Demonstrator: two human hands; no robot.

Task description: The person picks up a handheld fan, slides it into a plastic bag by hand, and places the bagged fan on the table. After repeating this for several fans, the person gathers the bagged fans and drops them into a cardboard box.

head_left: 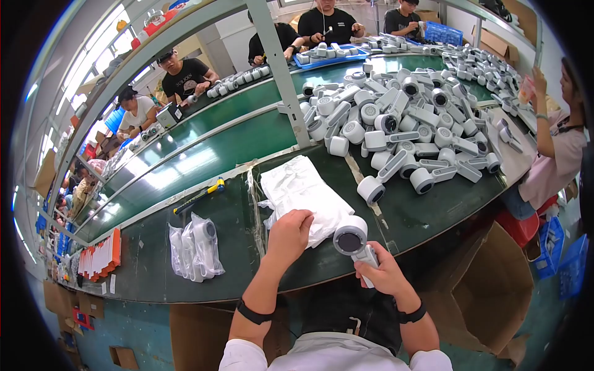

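My right hand (382, 271) is wrapped round the handle of a white and grey handheld device (351, 235). Its round head, with a dark disc in its face, points up and to the left. Over the near left part of a stack of thin white plastic bags (306, 191) is my left hand (289, 235), its thumb and fingertips pressed together. Whether a bag edge is pinched there I cannot make out. Farther left on the green table lie several similar devices in clear bags (195, 248).
A big heap of loose devices (402, 117) covers the table's right side. A yellow-and-black handled tool (199, 195) and orange-white boxes (101, 256) lie left. A metal post (286, 86) rises ahead; an open cardboard box (489, 290) stands below right. Several people work around the line.
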